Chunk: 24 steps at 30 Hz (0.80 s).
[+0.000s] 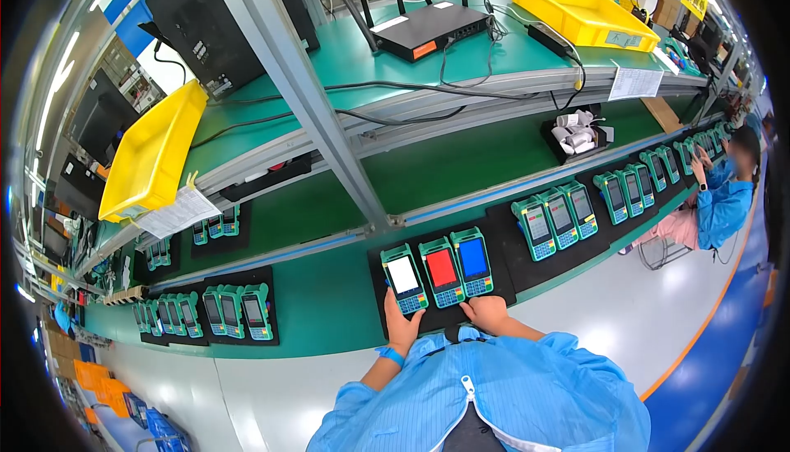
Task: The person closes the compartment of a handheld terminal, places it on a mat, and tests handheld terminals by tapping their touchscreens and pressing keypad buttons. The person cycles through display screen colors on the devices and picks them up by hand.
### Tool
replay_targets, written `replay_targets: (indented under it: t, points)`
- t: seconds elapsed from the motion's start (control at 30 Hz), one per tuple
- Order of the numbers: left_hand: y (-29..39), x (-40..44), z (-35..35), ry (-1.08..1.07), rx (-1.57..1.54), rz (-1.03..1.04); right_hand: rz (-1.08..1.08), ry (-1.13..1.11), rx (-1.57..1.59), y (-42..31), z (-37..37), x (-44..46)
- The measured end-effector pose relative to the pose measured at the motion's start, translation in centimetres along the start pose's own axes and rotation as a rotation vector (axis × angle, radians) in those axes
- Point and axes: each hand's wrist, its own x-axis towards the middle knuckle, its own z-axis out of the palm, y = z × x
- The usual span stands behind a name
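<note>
Three green-cased handheld terminals lie side by side on a black mat (370, 287) in front of me. The left terminal (403, 278) shows a white screen, the middle terminal (441, 268) a red one, and the right terminal (473, 259) a blue one. My left hand (401, 320) has its thumb and fingers around the lower end of the white-screen terminal. At the bottom of the blue-screen terminal is my right hand (487, 312), its fingers partly curled and touching the lower edge; whether it grips the terminal is unclear.
More terminals (559, 220) stand in groups along the bench to the right, others (230, 312) to the left. Above are a metal post (304, 98), a black router (432, 31) and yellow trays (156, 156). A co-worker (720, 205) sits at the far right.
</note>
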Motion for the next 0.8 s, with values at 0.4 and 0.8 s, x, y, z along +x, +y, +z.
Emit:
replay_targets:
  t: [0.4,0.8]
  points:
    - [0.72,0.31,-0.39,0.004,-0.033,0.015,-0.066,0.034,0.049,0.53,-0.31,-0.22]
    - [0.49,0.14,-0.29,0.000,-0.033,0.005,-0.099,0.054,0.070,0.91,-0.02,-0.37]
